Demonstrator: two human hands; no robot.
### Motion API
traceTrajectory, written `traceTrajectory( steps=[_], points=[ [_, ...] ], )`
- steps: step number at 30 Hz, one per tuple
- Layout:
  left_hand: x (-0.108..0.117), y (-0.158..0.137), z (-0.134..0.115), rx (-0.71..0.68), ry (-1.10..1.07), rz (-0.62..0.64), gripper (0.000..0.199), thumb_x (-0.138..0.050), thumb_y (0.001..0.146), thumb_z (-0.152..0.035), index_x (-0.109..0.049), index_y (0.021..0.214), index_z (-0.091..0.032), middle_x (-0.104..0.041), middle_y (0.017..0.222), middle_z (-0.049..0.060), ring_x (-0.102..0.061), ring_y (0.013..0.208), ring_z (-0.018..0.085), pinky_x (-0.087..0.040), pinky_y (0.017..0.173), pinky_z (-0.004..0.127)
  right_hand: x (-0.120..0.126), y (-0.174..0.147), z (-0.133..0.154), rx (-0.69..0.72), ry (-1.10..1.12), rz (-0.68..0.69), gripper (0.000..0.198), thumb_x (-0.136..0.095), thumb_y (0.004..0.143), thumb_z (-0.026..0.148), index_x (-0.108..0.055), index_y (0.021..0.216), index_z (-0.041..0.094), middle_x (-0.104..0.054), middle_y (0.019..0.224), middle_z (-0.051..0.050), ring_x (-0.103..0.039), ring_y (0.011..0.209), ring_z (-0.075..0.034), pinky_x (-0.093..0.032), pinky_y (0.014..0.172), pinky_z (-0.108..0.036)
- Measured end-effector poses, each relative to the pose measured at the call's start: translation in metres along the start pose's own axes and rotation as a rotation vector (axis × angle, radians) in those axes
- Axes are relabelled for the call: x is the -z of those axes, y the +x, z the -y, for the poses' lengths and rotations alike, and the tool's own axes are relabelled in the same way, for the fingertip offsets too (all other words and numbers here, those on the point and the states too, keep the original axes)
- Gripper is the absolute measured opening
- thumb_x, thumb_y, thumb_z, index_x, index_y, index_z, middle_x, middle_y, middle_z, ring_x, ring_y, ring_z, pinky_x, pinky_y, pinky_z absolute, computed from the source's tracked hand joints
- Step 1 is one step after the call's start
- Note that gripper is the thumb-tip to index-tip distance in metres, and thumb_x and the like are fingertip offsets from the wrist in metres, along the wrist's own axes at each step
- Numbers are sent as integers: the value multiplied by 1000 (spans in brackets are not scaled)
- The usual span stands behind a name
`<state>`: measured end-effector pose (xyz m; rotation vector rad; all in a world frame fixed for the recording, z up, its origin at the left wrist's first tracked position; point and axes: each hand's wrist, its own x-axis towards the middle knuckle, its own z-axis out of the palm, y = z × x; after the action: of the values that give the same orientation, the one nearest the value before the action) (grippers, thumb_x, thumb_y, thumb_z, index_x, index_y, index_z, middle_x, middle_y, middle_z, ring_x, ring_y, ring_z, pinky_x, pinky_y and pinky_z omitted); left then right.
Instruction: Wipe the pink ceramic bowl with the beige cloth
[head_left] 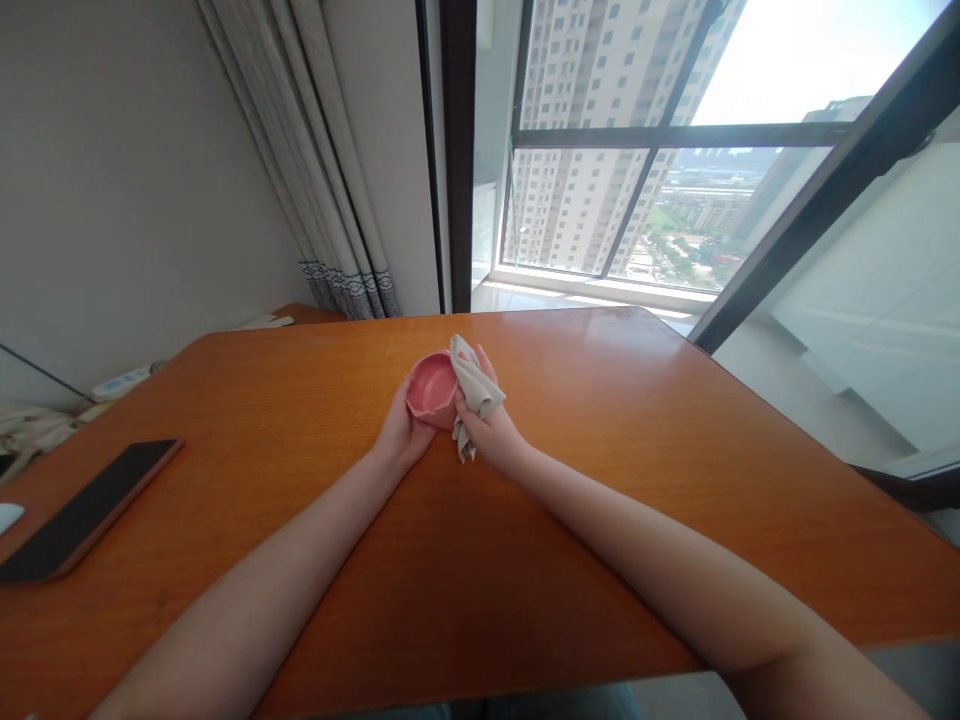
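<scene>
A small pink bowl (433, 388) with a wavy rim is tilted so that its inside faces me. My left hand (401, 430) is closed around its left side and underside. In my right hand (484, 425) is a light grey cloth (477, 385), bunched between thumb and fingers and pressed against the bowl's right side. One end of the cloth hangs below the bowl. The fingers behind the cloth are partly hidden.
Both arms reach over a brown wooden table (600, 420). At its left lie a black flat pad (90, 510) and part of a white object (9, 516). A power strip (124, 382) sits beyond the left edge. Curtains (330, 200) and a large window (600, 200) stand behind.
</scene>
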<state>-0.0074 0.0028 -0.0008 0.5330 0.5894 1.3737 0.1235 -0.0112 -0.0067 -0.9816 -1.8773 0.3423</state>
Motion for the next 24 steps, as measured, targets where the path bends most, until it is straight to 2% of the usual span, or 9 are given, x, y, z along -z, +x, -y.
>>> traceTrajectory(
  steps=[3,6,8,10,13,15,18,22,24],
  points=[
    [3,2,-3,-10,-16,9,36,-46,87,-36,-59,115,-16,-66,114,6,-60,108,19,-48,94,32,-11,-14,10,-66,-45,-52,57,-47,90,33,-26,143,25,-34,145,-13,-21,139,-27,-30,107,-57],
    [1,-2,-4,25,21,73,38,-54,84,-32,-57,118,-16,-65,114,8,-61,107,21,-48,94,35,-15,-17,11,-101,14,-176,62,-48,89,33,-21,144,25,-23,149,-13,-20,139,-25,-33,107,-52],
    [-3,-6,-3,46,55,159,43,-61,79,-23,-54,122,-18,-63,118,9,-60,108,21,-47,96,37,-11,-11,6,-136,71,-275,58,-44,90,34,-23,144,23,-28,147,-13,-24,138,-22,-33,109,-47],
    [-6,-10,-2,65,85,225,50,-64,77,-19,-51,126,-22,-60,123,9,-58,112,21,-45,98,37,-3,0,-1,-161,166,-318,49,-39,92,36,-33,139,22,-42,140,-12,-31,135,-20,-32,109,-45],
    [-6,-13,-2,173,152,253,47,-59,81,-34,-52,126,-22,-58,127,10,-56,114,24,-47,95,40,13,15,-9,-191,413,-278,40,-34,93,37,-52,125,20,-59,123,-9,-45,125,-19,-34,108,-42],
    [-4,-12,-3,235,210,238,46,-53,84,-42,-54,124,-20,-58,126,12,-57,112,27,-50,90,42,21,21,-12,-218,564,-210,39,-36,92,40,-60,115,19,-63,117,-8,-52,118,-19,-37,106,-40],
    [-3,-10,-3,214,254,179,43,-52,85,-40,-56,122,-19,-59,125,11,-59,109,26,-52,86,41,22,23,-14,-262,674,-132,37,-42,89,45,-63,108,20,-64,117,-5,-55,115,-19,-41,103,-39],
    [-5,-7,0,115,173,52,39,-51,85,-36,-57,119,-19,-63,120,9,-61,106,24,-52,86,40,8,13,-10,-422,675,-235,45,-48,83,55,-61,109,22,-67,108,-5,-57,112,-22,-45,100,-39],
    [-6,-6,0,75,107,38,40,-50,85,-37,-55,121,-20,-62,121,9,-60,107,24,-50,88,41,-2,6,-6,-530,670,-279,51,-47,81,60,-58,114,21,-68,104,-5,-60,106,-23,-52,92,-40]
  ],
)
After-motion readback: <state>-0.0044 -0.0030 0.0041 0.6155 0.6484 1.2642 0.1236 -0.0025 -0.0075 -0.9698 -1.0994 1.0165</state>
